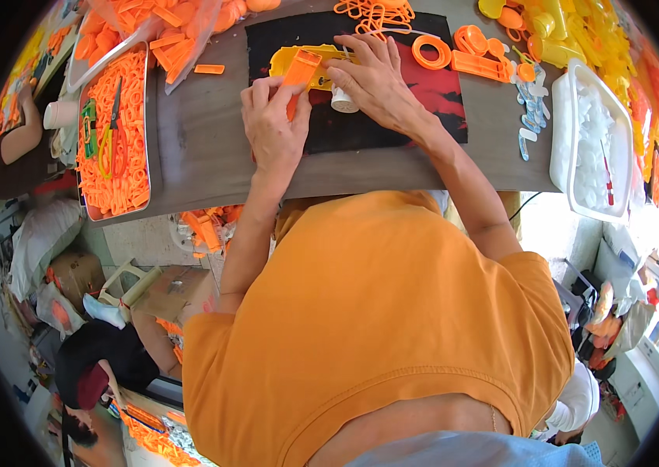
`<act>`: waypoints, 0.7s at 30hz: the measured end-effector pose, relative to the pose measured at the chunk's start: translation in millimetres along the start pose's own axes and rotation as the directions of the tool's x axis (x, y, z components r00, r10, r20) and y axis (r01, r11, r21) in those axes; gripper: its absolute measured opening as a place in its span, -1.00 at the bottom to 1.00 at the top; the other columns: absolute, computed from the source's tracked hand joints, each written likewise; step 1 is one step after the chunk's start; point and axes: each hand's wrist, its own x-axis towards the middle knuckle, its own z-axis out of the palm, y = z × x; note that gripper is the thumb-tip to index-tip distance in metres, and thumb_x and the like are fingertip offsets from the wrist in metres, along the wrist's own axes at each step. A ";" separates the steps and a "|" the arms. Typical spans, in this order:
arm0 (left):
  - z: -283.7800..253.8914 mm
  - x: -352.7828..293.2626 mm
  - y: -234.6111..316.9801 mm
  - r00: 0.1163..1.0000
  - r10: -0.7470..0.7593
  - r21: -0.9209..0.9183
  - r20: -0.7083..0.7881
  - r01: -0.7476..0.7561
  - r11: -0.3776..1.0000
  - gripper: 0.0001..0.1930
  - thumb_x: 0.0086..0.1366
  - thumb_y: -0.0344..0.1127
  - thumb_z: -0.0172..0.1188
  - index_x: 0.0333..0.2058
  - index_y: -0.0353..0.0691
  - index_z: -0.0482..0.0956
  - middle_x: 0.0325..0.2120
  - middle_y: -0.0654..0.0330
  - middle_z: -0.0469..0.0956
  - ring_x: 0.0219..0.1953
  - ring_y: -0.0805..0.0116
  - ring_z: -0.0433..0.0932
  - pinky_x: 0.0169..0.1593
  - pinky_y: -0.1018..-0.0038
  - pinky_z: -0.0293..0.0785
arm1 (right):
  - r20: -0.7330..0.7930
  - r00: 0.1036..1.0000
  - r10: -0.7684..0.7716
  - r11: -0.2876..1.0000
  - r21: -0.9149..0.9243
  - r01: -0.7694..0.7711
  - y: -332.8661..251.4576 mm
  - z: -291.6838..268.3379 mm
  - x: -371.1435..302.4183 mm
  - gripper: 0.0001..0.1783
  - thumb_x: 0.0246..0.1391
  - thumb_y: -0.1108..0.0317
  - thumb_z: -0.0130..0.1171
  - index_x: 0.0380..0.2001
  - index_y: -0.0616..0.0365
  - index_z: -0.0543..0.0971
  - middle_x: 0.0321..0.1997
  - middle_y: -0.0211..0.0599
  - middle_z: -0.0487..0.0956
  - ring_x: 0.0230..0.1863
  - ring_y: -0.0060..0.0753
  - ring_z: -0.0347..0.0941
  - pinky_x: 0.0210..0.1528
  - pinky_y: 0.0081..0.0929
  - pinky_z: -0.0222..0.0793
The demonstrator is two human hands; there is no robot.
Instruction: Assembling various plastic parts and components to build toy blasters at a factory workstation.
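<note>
My left hand [271, 128] grips a flat orange plastic piece [299, 70] and holds it against a yellow plastic part [287, 57] on a black mat [392, 124]. My right hand [372, 78] rests on the yellow part's right end, fingers spread over it. A small white cylinder [343, 100] sits under its palm, and I cannot tell whether the hand grips it. Both forearms reach up from my orange shirt to the grey table [197, 148].
A metal tray [145, 117] of orange parts with a hand tool [114, 132] lies at the left. A white bin [571, 179] of white pieces stands at the right. Orange rings [431, 51] and yellow parts [563, 35] lie beyond the mat. Other people sit at the left [14, 144] and lower left [100, 362].
</note>
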 end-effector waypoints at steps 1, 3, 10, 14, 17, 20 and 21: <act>-2.6 4.8 0.0 0.999 0.027 0.045 0.043 -0.029 0.999 -0.83 0.13 -0.39 0.31 -0.27 -0.18 0.66 -0.17 0.19 0.45 -0.07 0.11 0.37 0.01 0.32 0.37 | 0.010 1.000 0.016 1.000 -0.009 -0.016 0.8 -1.5 1.5 -0.57 0.35 0.04 -0.13 -0.01 0.02 0.61 0.33 -0.23 0.25 0.39 -0.11 -0.02 0.45 0.02 -0.37; -12.4 21.6 1.6 0.990 0.139 0.085 -0.020 -0.137 0.987 -0.84 0.15 -0.40 0.28 -0.25 -0.19 0.65 -0.17 0.19 0.47 -0.06 0.10 0.38 0.01 0.32 0.37 | 0.002 1.000 -0.001 1.000 -0.003 0.001 2.8 -1.3 4.2 -0.57 0.34 0.04 -0.13 -0.02 0.04 0.60 0.33 -0.23 0.24 0.40 -0.10 -0.03 0.45 0.03 -0.38; 11.8 47.0 -14.7 0.952 0.300 -0.205 0.058 -0.282 0.937 -0.82 0.23 -0.47 0.18 -0.18 -0.20 0.61 -0.24 0.18 0.54 -0.13 0.14 0.45 -0.02 0.33 0.41 | -0.141 0.989 -0.047 0.999 -0.021 0.045 0.5 -11.1 -0.8 -0.69 0.24 0.16 0.05 -0.05 0.03 0.60 0.29 -0.21 0.28 0.34 -0.07 0.05 0.38 -0.03 -0.14; 13.2 39.5 -16.9 0.967 0.250 -0.178 0.055 -0.237 0.955 -0.83 0.21 -0.42 0.22 -0.20 -0.18 0.60 -0.25 0.19 0.52 -0.13 0.15 0.40 0.01 0.31 0.36 | -0.129 0.985 -0.117 0.992 -0.054 0.111 -33.6 -42.8 -15.0 -0.57 0.01 0.35 0.28 0.01 -0.03 0.53 0.16 -0.30 0.36 0.19 -0.13 0.21 0.19 -0.10 0.13; 10.0 43.0 -7.0 0.966 0.241 -0.169 0.098 -0.222 0.960 -0.84 0.16 -0.38 0.28 -0.25 -0.15 0.62 -0.24 0.20 0.49 -0.08 0.15 0.36 0.04 0.30 0.33 | 0.052 0.977 -0.205 0.964 -0.160 0.210 -27.0 -35.5 -19.9 -0.42 -0.12 0.38 0.34 0.05 -0.06 0.45 0.09 -0.33 0.39 0.08 -0.18 0.32 0.10 -0.16 0.24; 9.1 42.9 -8.5 0.958 0.254 -0.155 0.131 -0.234 0.960 -0.84 0.11 -0.33 0.33 -0.29 -0.10 0.63 -0.22 0.22 0.45 -0.05 0.15 0.33 0.04 0.30 0.31 | -0.023 0.980 -0.200 0.978 0.050 0.201 -12.1 -45.9 -18.0 -0.44 -0.15 0.41 0.37 0.01 0.02 0.46 0.06 -0.29 0.43 0.01 -0.18 0.44 0.00 -0.33 0.42; 11.5 42.4 -10.0 0.944 0.299 -0.178 0.138 -0.273 0.945 -0.84 0.09 -0.32 0.35 -0.31 -0.08 0.63 -0.22 0.23 0.43 -0.03 0.15 0.31 0.04 0.31 0.31 | -0.022 0.979 -0.205 0.977 0.054 0.206 -9.9 -52.4 -15.2 -0.44 -0.15 0.41 0.37 0.01 0.02 0.46 0.06 -0.29 0.43 0.01 -0.18 0.44 0.00 -0.33 0.42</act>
